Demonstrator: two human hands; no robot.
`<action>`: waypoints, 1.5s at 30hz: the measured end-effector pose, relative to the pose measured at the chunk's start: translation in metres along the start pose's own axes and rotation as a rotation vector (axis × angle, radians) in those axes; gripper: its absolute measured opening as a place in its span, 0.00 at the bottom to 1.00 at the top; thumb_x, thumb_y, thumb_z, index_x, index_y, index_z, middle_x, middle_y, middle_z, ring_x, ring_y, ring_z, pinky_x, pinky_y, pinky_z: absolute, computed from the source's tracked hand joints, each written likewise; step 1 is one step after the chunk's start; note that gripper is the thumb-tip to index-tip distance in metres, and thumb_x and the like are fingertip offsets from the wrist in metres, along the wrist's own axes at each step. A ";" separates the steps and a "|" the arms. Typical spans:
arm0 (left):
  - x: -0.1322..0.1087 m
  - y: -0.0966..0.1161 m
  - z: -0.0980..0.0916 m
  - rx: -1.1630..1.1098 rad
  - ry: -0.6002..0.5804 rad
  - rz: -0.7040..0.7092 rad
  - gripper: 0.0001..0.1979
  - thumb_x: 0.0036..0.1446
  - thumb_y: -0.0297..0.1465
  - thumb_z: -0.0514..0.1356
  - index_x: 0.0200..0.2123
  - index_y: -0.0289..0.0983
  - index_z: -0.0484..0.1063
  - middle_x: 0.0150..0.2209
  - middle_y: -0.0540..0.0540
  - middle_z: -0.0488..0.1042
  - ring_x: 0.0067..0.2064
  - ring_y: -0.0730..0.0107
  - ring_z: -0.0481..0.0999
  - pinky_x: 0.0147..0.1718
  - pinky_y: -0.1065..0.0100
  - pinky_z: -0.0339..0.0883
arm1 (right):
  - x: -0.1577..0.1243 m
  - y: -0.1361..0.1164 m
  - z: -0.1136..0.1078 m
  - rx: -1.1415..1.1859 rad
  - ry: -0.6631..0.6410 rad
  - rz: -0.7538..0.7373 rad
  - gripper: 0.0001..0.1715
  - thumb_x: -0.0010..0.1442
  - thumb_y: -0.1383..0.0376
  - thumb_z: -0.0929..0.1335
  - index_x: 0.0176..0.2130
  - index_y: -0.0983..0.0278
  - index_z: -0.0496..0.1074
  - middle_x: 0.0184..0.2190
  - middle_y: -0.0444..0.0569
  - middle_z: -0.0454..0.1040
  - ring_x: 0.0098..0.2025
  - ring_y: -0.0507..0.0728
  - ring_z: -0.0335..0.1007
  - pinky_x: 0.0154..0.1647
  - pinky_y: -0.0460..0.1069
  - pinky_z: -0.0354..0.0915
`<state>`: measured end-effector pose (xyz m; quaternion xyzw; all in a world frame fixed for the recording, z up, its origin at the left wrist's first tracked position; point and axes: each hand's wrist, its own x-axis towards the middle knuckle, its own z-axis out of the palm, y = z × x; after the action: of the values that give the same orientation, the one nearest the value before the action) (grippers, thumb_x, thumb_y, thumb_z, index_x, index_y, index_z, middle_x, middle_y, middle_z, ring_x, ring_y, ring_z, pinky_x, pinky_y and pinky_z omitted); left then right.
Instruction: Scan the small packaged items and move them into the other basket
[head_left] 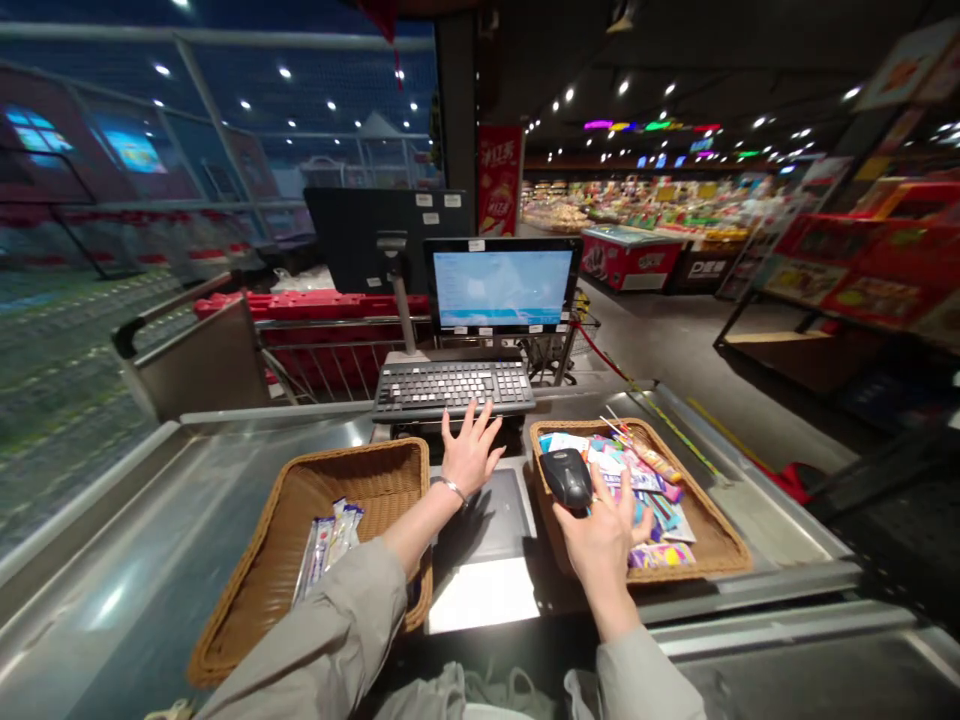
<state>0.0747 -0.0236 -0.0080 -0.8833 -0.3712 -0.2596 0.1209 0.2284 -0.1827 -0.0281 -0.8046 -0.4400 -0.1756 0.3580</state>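
My left hand (469, 455) is over the near edge of a black keyboard (454, 385), its fingers spread and nothing in it. My right hand (606, 530) reaches over the right wicker basket (716, 535), fingers apart. Its thumb and index finger are beside a black handheld barcode scanner (568, 478); I cannot tell whether they touch it. Under the scanner and hand lie colourful packaged sweets (660, 555) and a few lollipops (619, 428). In the left wicker basket (300, 480) are several slim, light-coloured packets (330, 540), partly behind my left sleeve.
Behind the keyboard stands a lit monitor (502, 288), with a second dark screen (360, 240) facing away. The metal counter (142, 570) has raised edges. Beyond it are a shopping trolley (322, 355), a red freezer (630, 258) and a display stand (847, 260) on the right.
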 end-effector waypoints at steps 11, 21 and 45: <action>-0.072 -0.077 -0.031 0.104 -0.051 -0.171 0.21 0.62 0.39 0.55 0.58 0.43 0.68 0.67 0.42 0.56 0.70 0.50 0.49 0.64 0.34 0.28 | -0.005 -0.049 0.029 0.121 -0.182 -0.144 0.15 0.54 0.56 0.65 0.34 0.60 0.77 0.55 0.49 0.72 0.68 0.66 0.45 0.58 0.63 0.50; -0.139 -0.116 -0.050 0.129 -0.228 -0.272 0.20 0.62 0.37 0.56 0.57 0.44 0.69 0.67 0.43 0.57 0.69 0.52 0.50 0.63 0.33 0.28 | -0.016 -0.076 0.040 0.201 -0.250 -0.239 0.16 0.54 0.56 0.64 0.34 0.61 0.76 0.54 0.53 0.73 0.67 0.68 0.46 0.61 0.70 0.37; -0.221 -0.200 -0.026 0.126 -0.586 -0.299 0.17 0.58 0.26 0.58 0.49 0.47 0.74 0.65 0.43 0.61 0.69 0.52 0.50 0.61 0.31 0.27 | -0.030 -0.076 0.055 0.198 -0.281 -0.264 0.22 0.54 0.53 0.61 0.39 0.61 0.76 0.53 0.54 0.74 0.67 0.66 0.46 0.61 0.69 0.37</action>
<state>-0.2090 -0.0263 -0.1035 -0.8469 -0.5311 0.0142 0.0238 0.1466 -0.1325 -0.0517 -0.7176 -0.6021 -0.0632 0.3444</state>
